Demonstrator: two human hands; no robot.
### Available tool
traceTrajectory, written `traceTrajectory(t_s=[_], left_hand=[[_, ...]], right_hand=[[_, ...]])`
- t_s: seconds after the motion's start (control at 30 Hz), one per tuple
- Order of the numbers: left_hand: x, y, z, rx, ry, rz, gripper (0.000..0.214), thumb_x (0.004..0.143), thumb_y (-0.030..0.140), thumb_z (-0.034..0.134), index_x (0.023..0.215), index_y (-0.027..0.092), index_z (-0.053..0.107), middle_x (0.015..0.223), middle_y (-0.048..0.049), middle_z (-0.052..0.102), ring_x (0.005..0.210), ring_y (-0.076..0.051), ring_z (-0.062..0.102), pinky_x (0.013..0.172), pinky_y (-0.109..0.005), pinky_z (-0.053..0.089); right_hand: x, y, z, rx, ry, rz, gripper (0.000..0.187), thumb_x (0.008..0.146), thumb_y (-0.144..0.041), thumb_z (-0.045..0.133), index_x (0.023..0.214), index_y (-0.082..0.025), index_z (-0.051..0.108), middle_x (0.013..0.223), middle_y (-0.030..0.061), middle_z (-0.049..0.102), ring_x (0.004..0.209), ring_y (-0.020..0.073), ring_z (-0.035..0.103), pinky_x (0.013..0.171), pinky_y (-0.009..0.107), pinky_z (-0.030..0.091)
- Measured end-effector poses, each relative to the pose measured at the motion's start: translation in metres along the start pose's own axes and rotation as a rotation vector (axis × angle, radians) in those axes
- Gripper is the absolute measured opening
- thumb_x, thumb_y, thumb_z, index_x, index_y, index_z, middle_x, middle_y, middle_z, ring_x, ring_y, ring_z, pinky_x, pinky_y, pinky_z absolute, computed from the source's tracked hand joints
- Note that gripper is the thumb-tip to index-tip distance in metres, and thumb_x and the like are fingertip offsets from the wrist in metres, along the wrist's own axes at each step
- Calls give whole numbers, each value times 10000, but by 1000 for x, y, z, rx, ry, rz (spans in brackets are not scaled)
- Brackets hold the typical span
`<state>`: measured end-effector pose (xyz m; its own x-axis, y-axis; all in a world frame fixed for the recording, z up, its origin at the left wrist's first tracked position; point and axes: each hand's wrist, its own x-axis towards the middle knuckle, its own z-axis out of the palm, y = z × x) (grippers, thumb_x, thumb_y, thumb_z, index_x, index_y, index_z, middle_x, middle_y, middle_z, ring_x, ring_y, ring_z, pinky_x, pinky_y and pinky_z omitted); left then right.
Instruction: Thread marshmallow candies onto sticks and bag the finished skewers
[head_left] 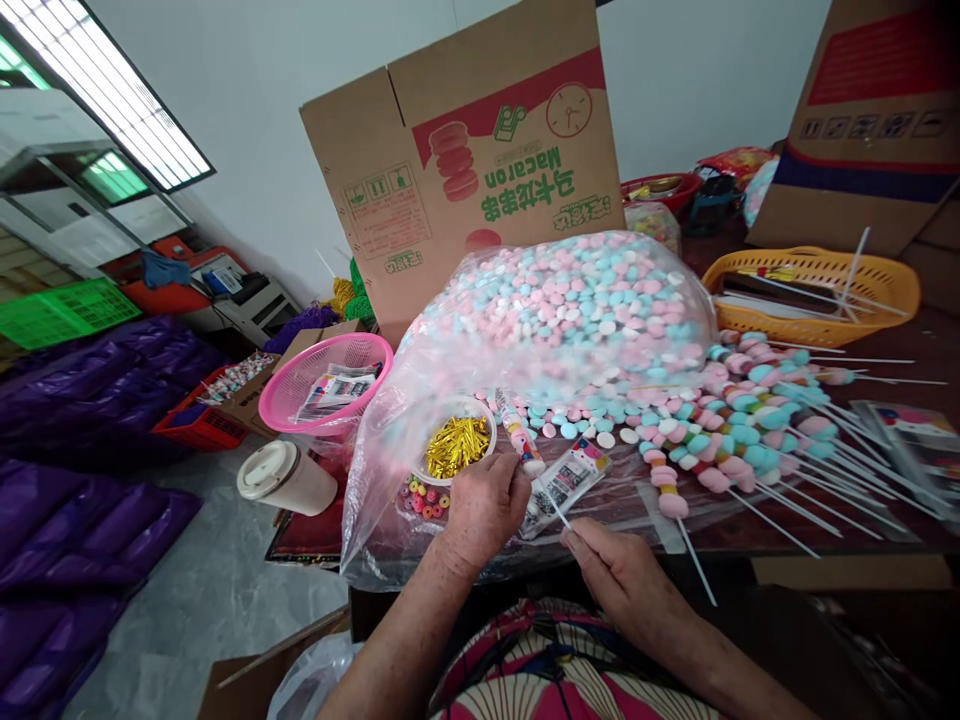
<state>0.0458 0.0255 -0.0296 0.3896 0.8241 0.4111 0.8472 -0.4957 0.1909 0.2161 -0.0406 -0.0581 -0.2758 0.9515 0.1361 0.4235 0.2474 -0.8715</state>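
Observation:
My left hand [484, 505] is closed around a small printed wrapper tube [519, 436] at the table's near edge. My right hand [615, 570] pinches a thin white stick [556, 506] whose tip runs into a clear printed packet [566, 478] lying between the hands. Just beyond them loose pink, blue and white candy discs [592, 415] spill from a big clear plastic bag [570, 300]. To the right lies a heap of finished candy skewers [742, 425] with their white sticks fanned outward.
A small bowl of gold twist ties [456, 446] and coloured ring candies [426, 497] sit left of my hands. A pink basket [330, 385], a lidded paper cup [285, 478], a cardboard Macaron box [465, 165] and an orange basket [817, 290] ring the table. Purple bags [82, 430] cover the floor at left.

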Motion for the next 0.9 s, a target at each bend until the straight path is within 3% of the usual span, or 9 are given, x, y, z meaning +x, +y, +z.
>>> traceTrajectory(t_s=[0.17,0.27,0.33,0.4,0.53,0.6,0.67,0.73,0.9], left_hand=[[-5,9,6,128,76,53,85,742,145,520,666,169,549,614,-49,601,577,-172,557,542,-266,373],[-21,22,15,10,34,229,97,731,162,528,636,162,548,592,-56,582,561,-181,537,541,-285,377],[-31,27,22,-182,-17,232,122,754,177,519,641,160,562,594,-54,585,553,-176,532,538,-283,378],[-35,27,26,-482,7,-34,157,809,220,503,691,163,591,610,-40,593,559,-159,537,547,-267,389],[-12,11,19,-1316,253,-834,292,795,467,584,899,194,588,768,-23,636,595,-126,571,581,-250,445],[9,2,11,-1695,194,-1044,461,716,575,625,947,179,573,808,-48,648,649,-156,613,613,-287,486],[26,0,4,-1925,95,-1100,481,689,567,662,929,159,582,731,-42,642,642,-169,624,657,-328,511],[36,5,2,-2029,92,-1058,373,696,463,708,880,160,595,593,13,593,544,-131,587,685,-333,519],[30,33,21,-2125,184,-1031,335,702,442,712,651,171,521,433,76,471,401,-80,471,686,-320,521]], right_hand=[[3,-2,5,31,28,51,322,912,-338,299,616,-222,343,497,-39,422,482,122,395,487,245,299],[6,0,7,53,60,77,324,900,-353,297,608,-225,352,499,-31,429,491,129,408,487,251,302],[8,1,6,63,58,97,328,893,-366,297,607,-224,369,496,-27,435,497,135,415,491,257,303],[7,2,2,84,39,127,334,890,-375,303,606,-221,385,480,-28,438,496,137,421,506,262,310],[3,0,-3,256,-55,224,343,889,-419,336,648,-204,451,426,-48,434,457,118,407,524,257,318],[0,0,-3,453,-174,306,334,881,-456,360,735,-192,503,392,-70,414,401,101,352,472,239,284],[-2,-1,0,673,-281,378,335,863,-486,383,794,-187,518,361,-91,383,346,85,266,414,225,229],[-2,-2,2,806,-319,408,341,844,-505,401,793,-187,513,346,-101,363,319,77,214,381,219,193],[5,-10,0,554,-201,376,348,827,-508,399,750,-185,504,365,-77,414,352,91,339,418,220,272]])
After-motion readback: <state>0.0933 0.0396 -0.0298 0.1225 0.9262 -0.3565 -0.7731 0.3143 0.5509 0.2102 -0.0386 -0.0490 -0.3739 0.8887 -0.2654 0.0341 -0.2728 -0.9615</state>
